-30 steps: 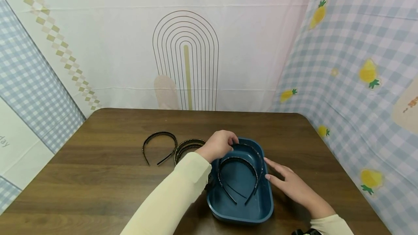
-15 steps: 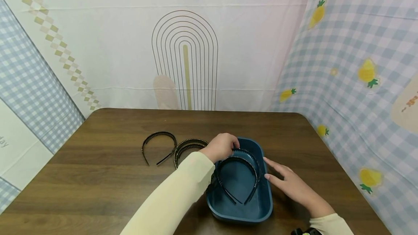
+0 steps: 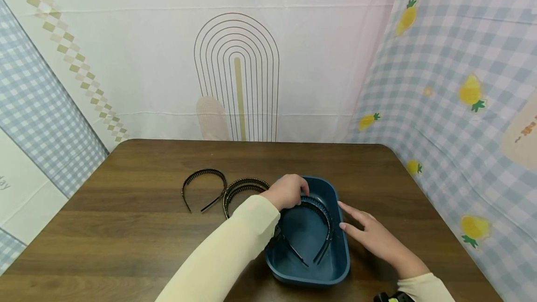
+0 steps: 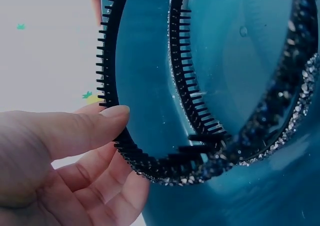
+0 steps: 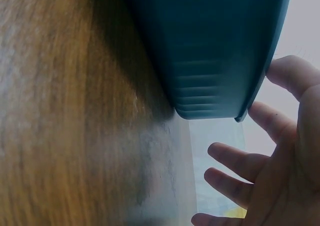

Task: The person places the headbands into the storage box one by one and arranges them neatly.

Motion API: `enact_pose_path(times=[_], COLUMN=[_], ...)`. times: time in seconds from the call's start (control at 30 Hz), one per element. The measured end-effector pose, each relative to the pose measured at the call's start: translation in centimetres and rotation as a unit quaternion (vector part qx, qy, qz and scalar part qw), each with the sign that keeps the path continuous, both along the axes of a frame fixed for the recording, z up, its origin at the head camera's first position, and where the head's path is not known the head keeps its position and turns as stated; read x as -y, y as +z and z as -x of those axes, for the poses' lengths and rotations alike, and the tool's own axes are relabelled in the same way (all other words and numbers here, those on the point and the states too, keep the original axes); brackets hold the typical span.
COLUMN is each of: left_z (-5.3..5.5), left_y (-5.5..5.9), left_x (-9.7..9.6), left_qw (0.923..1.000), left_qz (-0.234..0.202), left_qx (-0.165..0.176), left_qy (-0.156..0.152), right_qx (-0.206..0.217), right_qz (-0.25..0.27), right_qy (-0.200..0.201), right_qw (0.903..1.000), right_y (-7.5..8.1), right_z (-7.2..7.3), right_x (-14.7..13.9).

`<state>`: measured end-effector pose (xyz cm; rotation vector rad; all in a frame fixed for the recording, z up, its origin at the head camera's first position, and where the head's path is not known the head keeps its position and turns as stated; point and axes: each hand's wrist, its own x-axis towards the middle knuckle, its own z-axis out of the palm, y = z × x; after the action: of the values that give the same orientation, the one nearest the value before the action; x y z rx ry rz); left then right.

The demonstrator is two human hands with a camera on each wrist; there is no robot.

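Sleeve [image 3: 222, 250] part-hides at least two headbands [image 3: 247, 181]; left hand [image 3: 288, 191] pinches one toothed headband [image 4: 111, 50]; right hand [image 3: 377, 239], spread, touches bin [image 3: 310, 279]

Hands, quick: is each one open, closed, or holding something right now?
Left hand: closed, pinching a headband.
Right hand: open, touching the side of the tub at its rim.

The head view looks forward and down; wrist close-ups share the tub [image 3: 305, 233].
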<state>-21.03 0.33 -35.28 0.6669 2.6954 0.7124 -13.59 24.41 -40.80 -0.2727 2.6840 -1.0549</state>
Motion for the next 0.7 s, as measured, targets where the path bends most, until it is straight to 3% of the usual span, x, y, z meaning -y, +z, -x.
enact_pose_path(times=[0.4,0.7], left_z=[-0.47,-0.66], left_y=[-0.11,0.08], left_x=[-0.13,-0.29], left_qw=[1.0000,0.9999], left_qz=[0.004,0.001], left_qx=[-0.001,0.011], left_qy=[-0.007,0.009], right_qx=[0.015,0.013], right_qz=[0.008,0.005], right_qy=[0.000,0.000], right_qw=[0.9999,0.9999], right_y=[0.02,0.02], right_z=[0.02,0.01], right_x=[0.01,0.04])
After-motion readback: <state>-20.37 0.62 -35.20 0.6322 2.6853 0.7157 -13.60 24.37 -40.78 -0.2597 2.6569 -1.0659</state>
